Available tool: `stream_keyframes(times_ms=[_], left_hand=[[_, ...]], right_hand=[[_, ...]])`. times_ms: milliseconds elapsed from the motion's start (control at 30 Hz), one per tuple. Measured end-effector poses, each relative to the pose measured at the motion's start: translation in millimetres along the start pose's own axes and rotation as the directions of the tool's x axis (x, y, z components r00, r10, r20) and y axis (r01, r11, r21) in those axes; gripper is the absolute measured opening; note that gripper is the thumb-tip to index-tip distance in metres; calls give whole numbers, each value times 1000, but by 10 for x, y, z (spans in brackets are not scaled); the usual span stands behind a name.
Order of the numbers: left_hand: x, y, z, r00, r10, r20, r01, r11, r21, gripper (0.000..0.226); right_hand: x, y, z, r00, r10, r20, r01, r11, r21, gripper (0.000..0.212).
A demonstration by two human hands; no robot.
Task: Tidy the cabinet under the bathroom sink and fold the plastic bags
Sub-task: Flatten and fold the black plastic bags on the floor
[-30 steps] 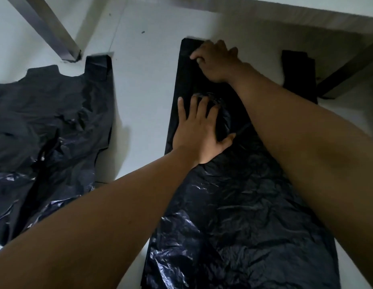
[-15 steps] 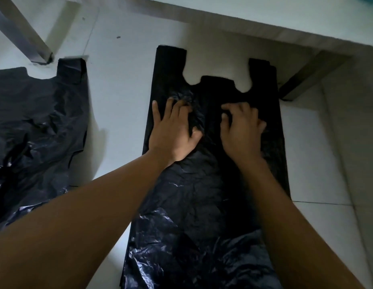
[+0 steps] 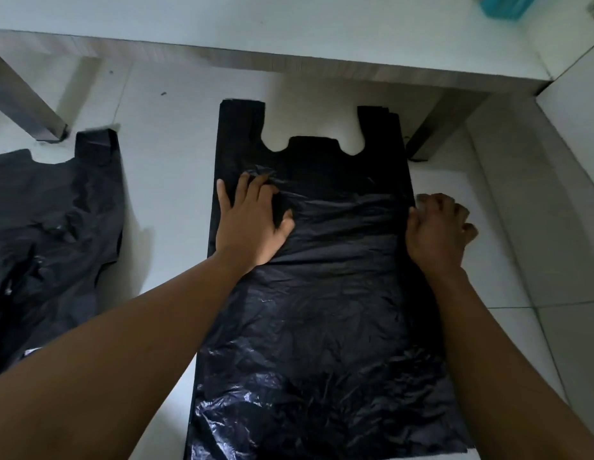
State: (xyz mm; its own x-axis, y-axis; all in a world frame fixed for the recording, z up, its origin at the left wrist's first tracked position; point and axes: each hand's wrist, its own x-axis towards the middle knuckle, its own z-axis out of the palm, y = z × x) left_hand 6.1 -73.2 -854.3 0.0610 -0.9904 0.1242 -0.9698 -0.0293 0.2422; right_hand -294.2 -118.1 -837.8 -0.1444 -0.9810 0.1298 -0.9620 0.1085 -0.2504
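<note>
The right hand (image 3: pixel 438 234) has slid from the middle of the black bag (image 3: pixel 322 310) to its right edge, curled, grip unclear; the left hand (image 3: pixel 249 224) stays pressed flat.

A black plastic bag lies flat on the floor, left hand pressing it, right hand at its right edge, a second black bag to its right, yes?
No. The head view shows the second black bag to the left of the flat black plastic bag; left hand and right hand are as said.
</note>
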Motion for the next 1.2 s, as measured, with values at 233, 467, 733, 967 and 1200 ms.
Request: stream_keyframes(times_ms=[233,467,733,967,1200], left_hand=[[-22,24,-34,999,-24,-27,27,992,123,58],[0,-2,-339,981,46,186,-77,984,159,62],[-433,-774,-1018,994,-99,39,93,987,133,63],[-892,-1890,-1677,801,-595,-60,597,792,128,61],[-1735,-2708,-1806,280,-959,-51,958,282,-40,64]], right_hand=[[-736,-893,36,925,-360,123,356,933,58,29],[-669,-941,-27,915,-311,255,288,950,124,34],[-595,-1828,-348,900,-385,203,305,892,334,29],[-1006,-3187,-106,733,-571,370,346,781,520,28],[-1462,-3535,53,366,-425,828,-60,877,477,64]])
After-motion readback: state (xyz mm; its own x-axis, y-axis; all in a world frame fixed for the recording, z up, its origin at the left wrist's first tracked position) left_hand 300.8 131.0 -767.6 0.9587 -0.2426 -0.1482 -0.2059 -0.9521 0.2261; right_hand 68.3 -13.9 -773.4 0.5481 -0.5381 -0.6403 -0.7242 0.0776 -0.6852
